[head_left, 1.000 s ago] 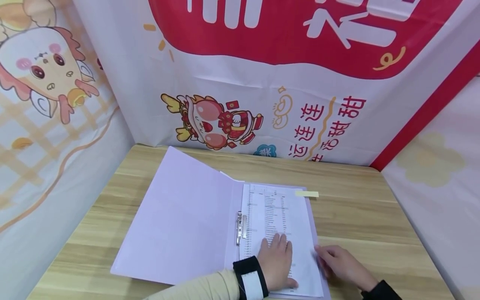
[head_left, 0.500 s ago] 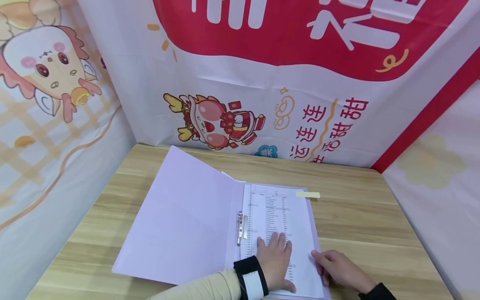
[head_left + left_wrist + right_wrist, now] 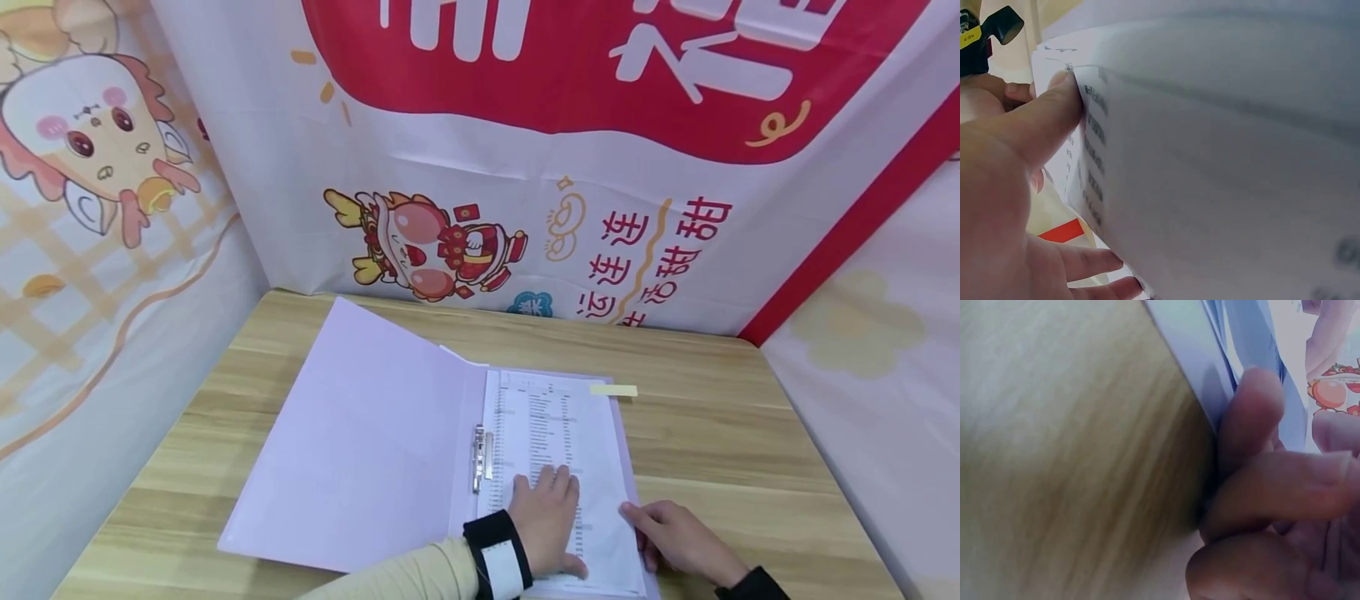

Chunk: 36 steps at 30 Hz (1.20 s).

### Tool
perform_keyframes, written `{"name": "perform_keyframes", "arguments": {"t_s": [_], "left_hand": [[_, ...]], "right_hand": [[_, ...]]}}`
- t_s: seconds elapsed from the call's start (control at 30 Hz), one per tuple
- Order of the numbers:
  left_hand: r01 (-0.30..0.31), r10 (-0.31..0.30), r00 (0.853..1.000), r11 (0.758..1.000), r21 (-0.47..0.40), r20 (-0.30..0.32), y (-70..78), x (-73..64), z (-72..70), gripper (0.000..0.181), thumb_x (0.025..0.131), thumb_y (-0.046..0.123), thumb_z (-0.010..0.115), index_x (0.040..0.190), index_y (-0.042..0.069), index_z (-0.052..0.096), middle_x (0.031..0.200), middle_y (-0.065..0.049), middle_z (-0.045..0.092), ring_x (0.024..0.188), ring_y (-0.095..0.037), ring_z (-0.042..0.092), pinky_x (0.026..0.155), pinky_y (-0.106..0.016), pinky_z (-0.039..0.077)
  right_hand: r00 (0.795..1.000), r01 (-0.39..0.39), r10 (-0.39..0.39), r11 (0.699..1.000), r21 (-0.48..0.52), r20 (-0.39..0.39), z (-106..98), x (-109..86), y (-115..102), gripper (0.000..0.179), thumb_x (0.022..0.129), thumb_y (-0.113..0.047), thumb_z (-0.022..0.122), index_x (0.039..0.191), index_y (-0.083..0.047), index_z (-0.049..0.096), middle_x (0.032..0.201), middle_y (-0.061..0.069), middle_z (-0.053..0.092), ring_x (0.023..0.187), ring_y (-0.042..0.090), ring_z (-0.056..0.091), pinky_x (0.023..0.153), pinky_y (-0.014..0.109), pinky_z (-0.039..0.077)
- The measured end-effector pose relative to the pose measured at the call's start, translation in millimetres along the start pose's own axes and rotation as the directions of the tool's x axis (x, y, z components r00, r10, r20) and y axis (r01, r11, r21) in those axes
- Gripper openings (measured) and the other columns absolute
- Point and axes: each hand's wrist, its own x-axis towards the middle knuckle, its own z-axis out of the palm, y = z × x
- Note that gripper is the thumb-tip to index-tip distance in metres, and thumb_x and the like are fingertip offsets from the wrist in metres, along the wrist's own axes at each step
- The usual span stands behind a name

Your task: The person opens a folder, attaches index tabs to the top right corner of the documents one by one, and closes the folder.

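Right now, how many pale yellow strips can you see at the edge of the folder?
1: the pale yellow strip crosses the upper right corner of the printed page and reaches past the purple folder's right edge. More could be hidden under the page.

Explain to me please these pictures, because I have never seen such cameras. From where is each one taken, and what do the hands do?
There is no machine working here: these are a person's two bare hands. The wide picture comes from a camera on the head; the two close ones come from a camera on each wrist. On the wooden table lies an open lilac folder with a metal clip and printed papers. A pale yellow strip sticks out at their upper right. The left hand rests on the papers; the right hand seems to pinch their right edge.
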Motion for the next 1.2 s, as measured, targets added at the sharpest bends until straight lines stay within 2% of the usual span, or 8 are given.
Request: {"name": "perform_keyframes", "arguments": {"t_s": [0.2, 0.47, 0.63, 0.77, 0.93, 1.0, 1.2], "left_hand": [[0.004, -0.003, 1.000, 1.000, 0.012, -0.008, 1.6, 0.2, 2.5, 0.113, 0.067, 0.086, 0.068, 0.151, 0.014, 0.048, 0.154, -0.006, 0.047, 0.138, -0.025, 0.045, 0.091, -0.049, 0.052], [0.002, -0.002, 1.000, 1.000, 0.018, -0.001, 1.3, -0.7, 5.6, 0.114, 0.066, 0.088, 0.066, 0.152, 0.014, 0.048, 0.154, -0.007, 0.047, 0.140, -0.027, 0.044, 0.093, -0.054, 0.051], [0.012, -0.012, 1.000, 0.998, -0.061, 0.003, 1.9, -3.3, 4.7, 0.108, 0.068, 0.085, 0.067, 0.150, 0.017, 0.051, 0.154, -0.009, 0.047, 0.142, -0.030, 0.043, 0.097, -0.060, 0.048], [-0.001, 0.002, 1.000, 0.990, -0.141, 0.011, 2.1, -6.9, 5.8, 0.104, 0.071, 0.087, 0.062, 0.150, 0.020, 0.051, 0.156, -0.008, 0.046, 0.145, -0.030, 0.040, 0.103, -0.063, 0.043], [-0.087, 0.089, 0.996, 0.981, -0.172, 0.004, 2.3, -12.6, 6.3, 0.103, 0.074, 0.089, 0.057, 0.151, 0.020, 0.050, 0.156, -0.007, 0.046, 0.144, -0.027, 0.042, 0.109, -0.059, 0.039], [-0.113, 0.114, 0.993, 0.980, -0.167, 0.000, 3.5, -14.3, 5.4, 0.102, 0.075, 0.086, 0.060, 0.151, 0.019, 0.050, 0.154, -0.007, 0.048, 0.142, -0.026, 0.044, 0.109, -0.054, 0.041], [-0.125, 0.132, 0.991, 0.975, -0.186, 0.027, 7.8, -15.9, 0.7, 0.085, 0.081, 0.066, 0.074, 0.148, 0.017, 0.053, 0.150, -0.004, 0.052, 0.137, -0.020, 0.049, 0.103, -0.042, 0.048]], "right_hand": [[0.998, -0.044, 0.043, 0.999, -0.020, -0.050, -0.2, 2.2, -4.1, 0.050, 0.105, -0.049, 0.051, 0.079, -0.009, 0.067, 0.062, 0.000, 0.056, 0.057, 0.017, 0.053, 0.054, 0.025, 0.037], [0.999, -0.002, 0.004, 0.999, 0.037, -0.053, 0.0, 3.8, -8.2, 0.040, 0.104, -0.036, 0.058, 0.076, -0.007, 0.063, 0.061, -0.001, 0.053, 0.056, 0.016, 0.050, 0.051, 0.023, 0.037], [0.998, -0.001, 0.006, 0.997, 0.071, -0.063, -1.3, 2.6, -11.3, 0.040, 0.105, -0.034, 0.057, 0.077, -0.005, 0.063, 0.062, 0.000, 0.053, 0.057, 0.016, 0.048, 0.052, 0.024, 0.037], [0.996, -0.014, 0.021, 0.996, 0.084, -0.083, -1.3, 1.9, -14.3, 0.040, 0.105, -0.032, 0.057, 0.075, -0.005, 0.062, 0.060, 0.000, 0.052, 0.056, 0.016, 0.047, 0.051, 0.024, 0.035], [0.994, -0.035, 0.044, 0.995, 0.093, -0.098, -1.0, 2.4, -16.0, 0.042, 0.105, -0.032, 0.056, 0.073, -0.005, 0.061, 0.059, -0.001, 0.051, 0.056, 0.016, 0.047, 0.052, 0.025, 0.035], [0.994, -0.035, 0.045, 0.994, 0.100, -0.100, -1.1, 2.4, -16.9, 0.044, 0.105, -0.033, 0.055, 0.072, -0.004, 0.061, 0.058, -0.001, 0.051, 0.055, 0.016, 0.046, 0.052, 0.025, 0.034], [0.995, 0.004, 0.008, 0.993, 0.116, -0.103, -1.6, 1.8, -20.6, 0.046, 0.105, -0.030, 0.055, 0.071, 0.001, 0.058, 0.056, -0.002, 0.050, 0.051, 0.013, 0.041, 0.049, 0.022, 0.032]]}}
